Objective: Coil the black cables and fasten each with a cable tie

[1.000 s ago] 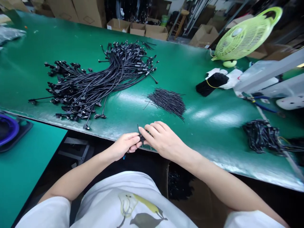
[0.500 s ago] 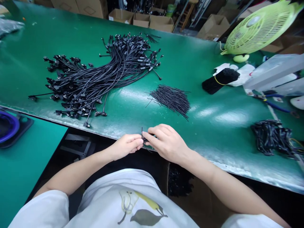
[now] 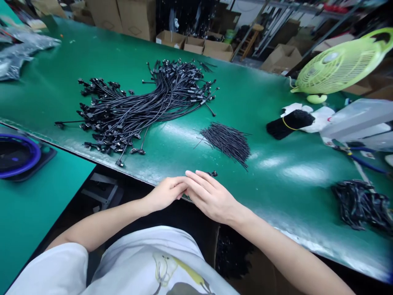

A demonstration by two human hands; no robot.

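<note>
My left hand (image 3: 167, 193) and my right hand (image 3: 211, 197) meet at the front edge of the green table. Left fingers are closed in a pinch, their tips covered by the right hand. The right fingers lie long and close together over them, bent round a black cable whose connector end (image 3: 213, 173) peeks out beyond the knuckles. Most of this cable is hidden between the hands. Just beyond lies a loose pile of short black wire ties (image 3: 227, 141). Farther left spreads a big heap of black cables with plug ends (image 3: 153, 100).
At the right are a banded black bundle (image 3: 290, 123), a pile of black coiled cables (image 3: 360, 203), blue-handled pliers (image 3: 368, 159) and a green fan (image 3: 340, 65). A purple-rimmed round thing (image 3: 35, 157) sits on the lower left surface. Cardboard boxes (image 3: 217, 50) stand behind the table.
My right fingers have swept over the left fingertips, and the upright black tie seen there is now hidden. A connector end shows beyond my right hand. The view has tilted up slightly.
</note>
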